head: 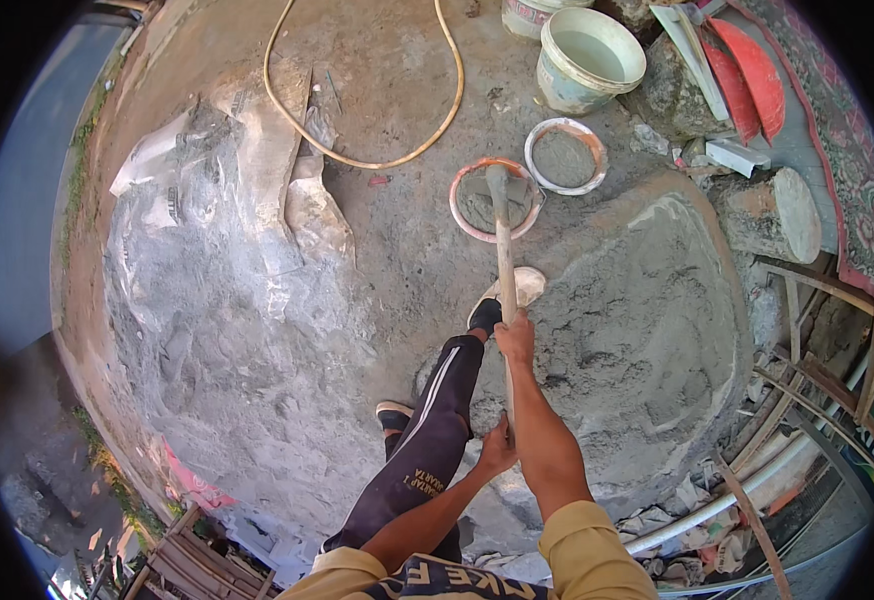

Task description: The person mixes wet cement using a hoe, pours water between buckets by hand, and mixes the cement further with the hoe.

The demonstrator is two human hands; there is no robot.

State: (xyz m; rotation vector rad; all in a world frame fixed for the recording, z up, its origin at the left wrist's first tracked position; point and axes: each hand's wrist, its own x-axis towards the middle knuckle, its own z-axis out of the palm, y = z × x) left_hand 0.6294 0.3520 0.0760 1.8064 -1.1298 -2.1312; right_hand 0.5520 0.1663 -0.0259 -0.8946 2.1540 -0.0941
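Observation:
Both my hands grip the long wooden handle (506,262) of a hoe. My right hand (516,341) is around the middle of the shaft, and my left hand (497,448) holds it lower down, close to my body. At the far end, the hoe's metal blade (515,189) rests in or just over a round bucket (461,217) containing grey wet mortar. How deep the blade sits is hard to tell. Touching that bucket is a second one (600,174), also filled with mortar. To my right spreads a broad heap of wet grey mortar (639,300).
Dry grey powder and torn sacks (257,172) cover the ground at left. A yellowish hose (452,112) loops ahead. At the upper right stand a bucket of water (590,56), red pans (756,67) and a cut log (763,214). Wooden scraps and a pipe (684,525) lie at lower right.

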